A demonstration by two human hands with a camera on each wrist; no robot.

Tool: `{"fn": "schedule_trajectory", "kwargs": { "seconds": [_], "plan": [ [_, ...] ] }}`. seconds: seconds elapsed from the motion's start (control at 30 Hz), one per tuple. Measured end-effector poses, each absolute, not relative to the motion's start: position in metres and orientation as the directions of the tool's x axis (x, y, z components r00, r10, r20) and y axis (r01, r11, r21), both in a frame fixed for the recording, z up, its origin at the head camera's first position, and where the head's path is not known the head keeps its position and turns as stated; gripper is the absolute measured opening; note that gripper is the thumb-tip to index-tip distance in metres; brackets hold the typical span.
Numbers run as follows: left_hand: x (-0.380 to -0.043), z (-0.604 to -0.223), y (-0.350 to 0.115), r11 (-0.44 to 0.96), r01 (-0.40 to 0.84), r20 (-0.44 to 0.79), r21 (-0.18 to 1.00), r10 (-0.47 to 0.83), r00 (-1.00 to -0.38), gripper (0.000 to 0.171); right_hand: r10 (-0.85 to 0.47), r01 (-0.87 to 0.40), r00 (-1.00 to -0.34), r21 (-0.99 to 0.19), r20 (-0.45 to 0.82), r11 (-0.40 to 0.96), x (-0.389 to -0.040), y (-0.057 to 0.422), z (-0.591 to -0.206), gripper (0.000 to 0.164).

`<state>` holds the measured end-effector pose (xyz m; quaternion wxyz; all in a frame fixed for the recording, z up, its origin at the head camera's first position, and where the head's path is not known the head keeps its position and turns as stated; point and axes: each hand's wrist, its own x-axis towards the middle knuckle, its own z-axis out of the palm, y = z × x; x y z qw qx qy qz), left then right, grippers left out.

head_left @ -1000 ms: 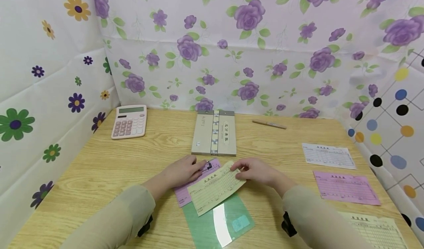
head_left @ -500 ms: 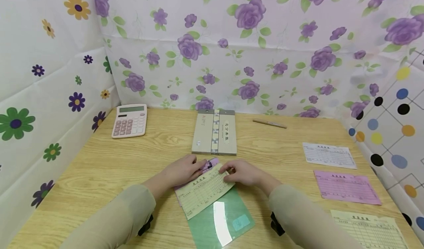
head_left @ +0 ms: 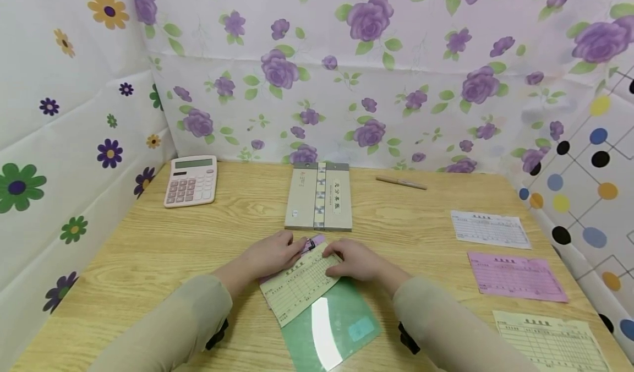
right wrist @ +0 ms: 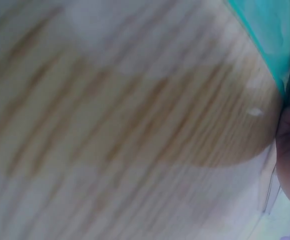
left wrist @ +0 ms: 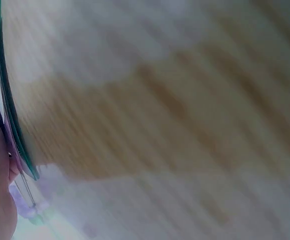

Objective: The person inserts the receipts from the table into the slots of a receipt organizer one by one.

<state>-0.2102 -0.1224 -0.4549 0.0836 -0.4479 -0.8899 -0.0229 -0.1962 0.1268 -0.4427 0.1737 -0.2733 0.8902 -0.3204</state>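
Note:
My left hand (head_left: 269,255) pinches a black binder clip (head_left: 309,245) at the top of a stack in the head view. That stack has a translucent green plastic sheet (head_left: 342,300) below and a pink printed slip (head_left: 317,240) over it. A yellow printed slip (head_left: 299,286) lies slantwise on top, covering most of the pink one. My right hand (head_left: 358,259) pinches the yellow slip by its right end. The left wrist view catches the clip's wire handle (left wrist: 27,190) beside the green sheet's edge (left wrist: 20,137). Fingertips under the stack are mostly hidden.
Behind the stack lies a beige ledger book (head_left: 301,198), with a pink calculator (head_left: 191,181) at the back left and a brown pen (head_left: 401,182) at the back right. White (head_left: 490,229), pink (head_left: 517,277) and yellow (head_left: 550,339) slips lie along the right side.
My right hand has moved left and slightly down, bringing the yellow slip over the pink one towards the clip. My left hand has stayed at the clip.

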Motion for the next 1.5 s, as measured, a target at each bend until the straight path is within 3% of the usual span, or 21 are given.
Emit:
{"fn": "schedule_trajectory", "kwargs": {
  "seconds": [0.13,0.33,0.5,0.7,1.2,1.5],
  "plan": [
    [-0.211,-0.452,-0.122,0.589,0.808,0.158,-0.029,0.801,-0.578,0.042,-0.58,-0.392,-0.805,-0.623,-0.124,0.677,-0.194,0.123,-0.442,0.032],
    [-0.211,-0.445,-0.121,0.643,0.763,0.046,0.061,0.762,-0.646,0.045,-0.564,-0.391,-0.816,-0.598,-0.125,0.699,-0.194,0.121,-0.444,0.032],
    [-0.211,-0.445,-0.122,0.663,0.745,0.008,0.08,0.747,-0.665,0.045,-0.56,-0.398,-0.82,-0.579,-0.124,0.712,-0.192,0.119,-0.443,0.032],
    [-0.212,-0.444,-0.124,0.636,0.766,0.03,0.09,0.768,-0.64,0.045,-0.551,-0.401,-0.826,-0.569,-0.113,0.718,-0.191,0.117,-0.443,0.033],
    [-0.213,-0.448,-0.122,0.581,0.814,0.111,-0.018,0.81,-0.576,0.042,-0.502,-0.391,-0.863,-0.545,-0.063,0.741,-0.191,0.111,-0.445,0.037],
    [-0.214,-0.451,-0.123,0.576,0.817,0.12,-0.041,0.814,-0.568,0.043,-0.487,-0.39,-0.871,-0.515,-0.061,0.763,-0.191,0.108,-0.446,0.037]
  ]
}}
